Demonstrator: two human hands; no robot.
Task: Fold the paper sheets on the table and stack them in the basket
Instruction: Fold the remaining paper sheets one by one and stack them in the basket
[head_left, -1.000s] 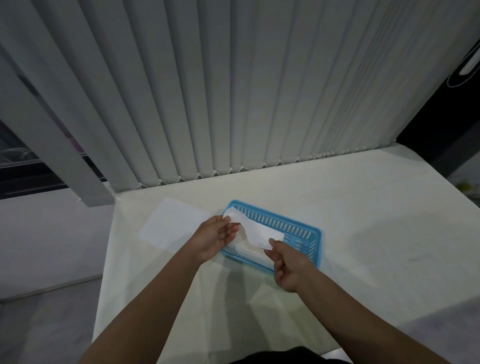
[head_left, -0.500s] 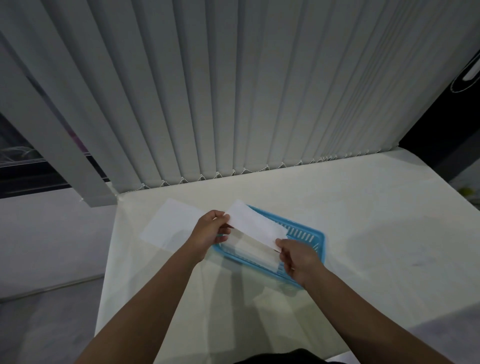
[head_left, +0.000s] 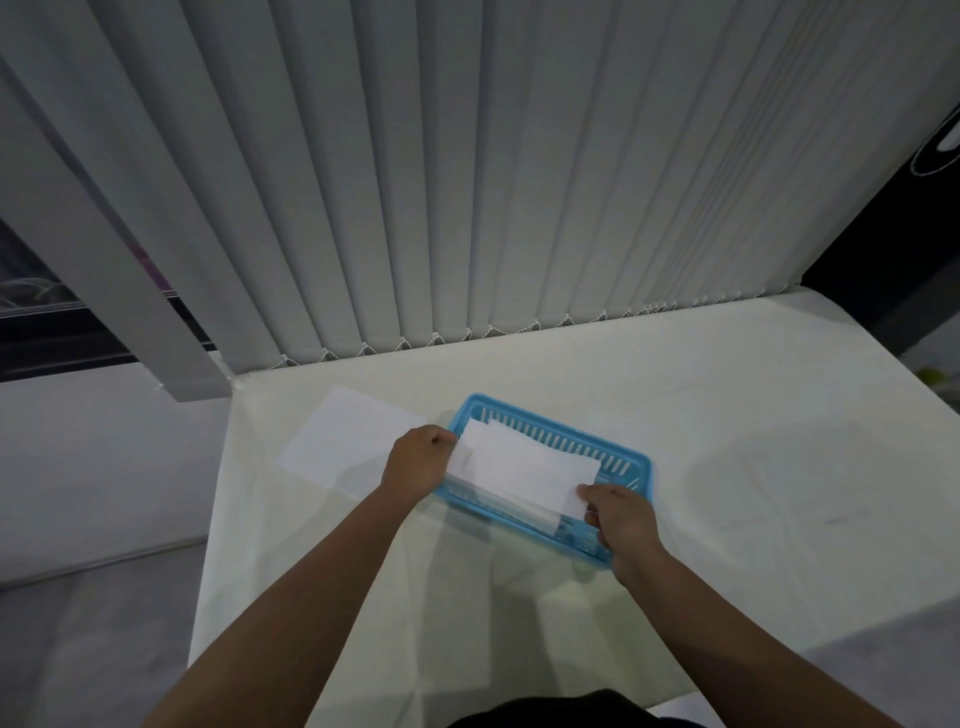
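Since 0.5 s ago the folded sheet has come down from a tilt above the basket to lie nearly flat over it, and both hands have dropped w/ it.

Grip: left hand is pinched shut on the sheet's left end, fingers curled under, right by the basket's left rim. Right hand pinches the near right corner, thumb on top, over the basket's near right part. Neither grip is wide; both hold the same sheet.

The sheet spans most of the basket's length, w/ another white folded sheet showing beneath it inside. Can't tell if it's touching that stack yet or just above.

Step in hand, as I judge it: lay this sheet on the stack. To do it well, keep it level, line its long edge parallel to the basket's far slotted wall, let the left end settle first, then release the right corner so it doesn't spring or skew. Press lightly so the fold stays.

Edges & room: the near right corner looks to overhang the near rim, so prob needs a nudge away. One unfolded sheet lies flat on the worktop just left of the basket, near the worktop's left edge; the left hand sits beside it. Blinds hang behind, well apart. Open worktop to the right and near side gives room for folding.
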